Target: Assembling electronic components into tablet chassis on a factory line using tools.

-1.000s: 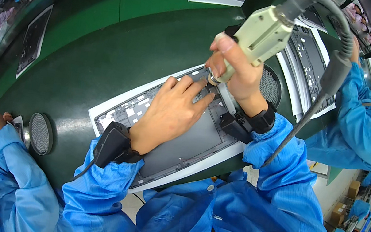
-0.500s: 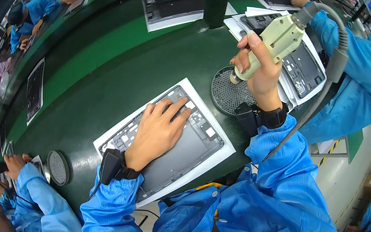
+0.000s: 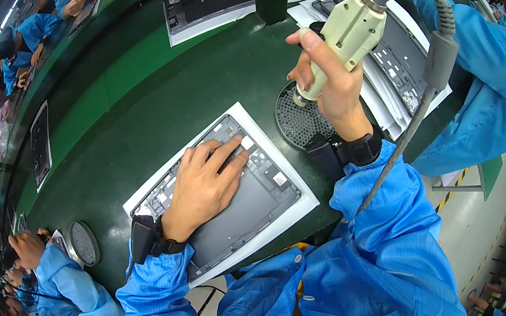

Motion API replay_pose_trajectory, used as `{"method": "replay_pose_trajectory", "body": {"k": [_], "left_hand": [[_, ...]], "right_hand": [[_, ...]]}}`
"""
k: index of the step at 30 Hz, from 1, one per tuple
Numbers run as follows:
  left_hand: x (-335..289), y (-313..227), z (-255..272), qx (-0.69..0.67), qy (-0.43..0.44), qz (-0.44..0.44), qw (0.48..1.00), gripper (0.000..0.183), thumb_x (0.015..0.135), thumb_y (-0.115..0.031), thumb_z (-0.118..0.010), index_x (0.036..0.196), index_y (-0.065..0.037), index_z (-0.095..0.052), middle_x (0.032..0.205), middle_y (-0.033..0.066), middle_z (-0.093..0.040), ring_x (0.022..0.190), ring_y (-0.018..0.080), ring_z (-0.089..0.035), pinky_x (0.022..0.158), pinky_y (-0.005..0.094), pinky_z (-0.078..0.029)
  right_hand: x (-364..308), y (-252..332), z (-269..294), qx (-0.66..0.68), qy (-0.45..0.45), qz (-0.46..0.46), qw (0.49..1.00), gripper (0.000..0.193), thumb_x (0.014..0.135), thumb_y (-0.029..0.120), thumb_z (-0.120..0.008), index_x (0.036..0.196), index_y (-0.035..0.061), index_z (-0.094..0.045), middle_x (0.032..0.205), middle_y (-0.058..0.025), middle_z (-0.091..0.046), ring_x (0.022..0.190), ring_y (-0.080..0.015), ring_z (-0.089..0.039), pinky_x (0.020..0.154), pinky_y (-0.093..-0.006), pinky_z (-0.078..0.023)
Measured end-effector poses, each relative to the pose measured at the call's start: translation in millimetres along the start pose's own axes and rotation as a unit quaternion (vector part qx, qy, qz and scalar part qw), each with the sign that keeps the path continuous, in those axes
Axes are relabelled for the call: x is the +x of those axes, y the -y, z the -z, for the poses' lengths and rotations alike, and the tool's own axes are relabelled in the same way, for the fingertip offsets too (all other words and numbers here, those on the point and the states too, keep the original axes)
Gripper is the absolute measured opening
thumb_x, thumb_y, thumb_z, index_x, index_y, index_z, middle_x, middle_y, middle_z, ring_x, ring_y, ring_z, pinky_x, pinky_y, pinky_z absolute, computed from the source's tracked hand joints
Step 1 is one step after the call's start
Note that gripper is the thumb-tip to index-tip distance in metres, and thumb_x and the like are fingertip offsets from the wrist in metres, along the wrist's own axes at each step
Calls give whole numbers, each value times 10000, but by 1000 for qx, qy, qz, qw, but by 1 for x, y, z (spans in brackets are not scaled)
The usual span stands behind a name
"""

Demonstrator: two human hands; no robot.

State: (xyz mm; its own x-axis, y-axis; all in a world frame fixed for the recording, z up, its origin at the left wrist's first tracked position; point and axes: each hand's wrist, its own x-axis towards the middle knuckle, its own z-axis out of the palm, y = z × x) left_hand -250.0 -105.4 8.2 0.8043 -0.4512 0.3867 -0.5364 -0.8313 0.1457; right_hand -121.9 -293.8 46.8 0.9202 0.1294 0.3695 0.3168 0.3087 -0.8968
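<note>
Apparently unfinished, the dark casing point(image 3: 245, 207) is touched by the empty, loosely spread left hand point(image 3: 201, 184), while beyond it a cream power driver point(image 3: 351, 33) is gripped by the curled right hand point(image 3: 339, 87).

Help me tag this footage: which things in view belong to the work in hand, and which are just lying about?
In use:
cream corded tool, in the right grip
dark casing, under the left grip
white sheet beneath
perforated tray under the tool, probably

Seemingly lying about:
upper-right panel
top panel
far-left panel
lower-left tray
</note>
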Motion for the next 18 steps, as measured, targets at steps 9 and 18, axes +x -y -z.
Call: {"method": "replay_pose_trajectory", "body": {"k": [9, 18], "left_hand": [[0, 0, 0, -39, -27, -8, 999, 231, 650, -75, -669, 870, -46, -606, 1102, 82, -571, 906, 259, -507, 713, 361, -393], [-5, 6, 1, -45, -21, -24, 998, 183, 684, -110, -653, 855, -75, -596, 1120, 82, -551, 944, 253, -494, 747, 361, -395]], "right_hand": [[-1, 0, 0, -24, -2, 3, 1000, 334, 813, 259, -559, 842, -73, -559, 456, -18, -433, 422, -95, -451, 481, -255, -446], [-3, 13, -3, 91, 15, 20, 996, 385, 845, 297, -506, 876, -82, -567, 464, -19, -429, 412, -102, -443, 497, -269, -459]]}}
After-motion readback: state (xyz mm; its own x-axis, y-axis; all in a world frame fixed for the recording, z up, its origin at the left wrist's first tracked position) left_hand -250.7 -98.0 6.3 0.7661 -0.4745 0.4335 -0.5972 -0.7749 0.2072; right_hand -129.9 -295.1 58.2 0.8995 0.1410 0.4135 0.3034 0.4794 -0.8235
